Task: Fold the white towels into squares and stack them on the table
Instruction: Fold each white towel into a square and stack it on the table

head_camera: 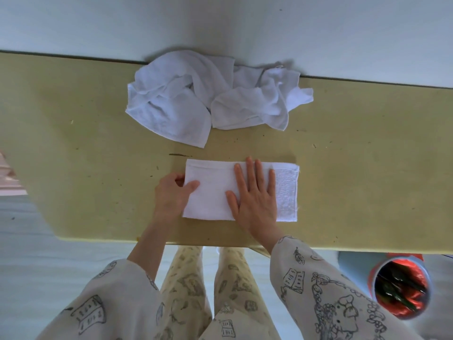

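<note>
The scuffed, olive-yellow flat tabletop [85, 133] spanned the view, its far edge meeting a pale wall [220, 20]. On it, against that far edge, lay the crumpled heap of white terry towels [196, 94], soft and creased, with one rounded corner drooping toward me. Nearer me lay the folded white terry towel [213, 190], a flat oblong set lengthwise across the table, smooth over most of its face and showing a coarser looped pile in a strip at its right end. My right hand [255, 200], fingers straight and spread, pressed flat on the towel's middle. My left hand [171, 192] pinched the towel's left edge, thumb on top and fingers curled beneath. My sleeves were pale cloth printed with dark line drawings. Below the table's right end stood a round bin [402, 288] lined in red plastic.
</note>
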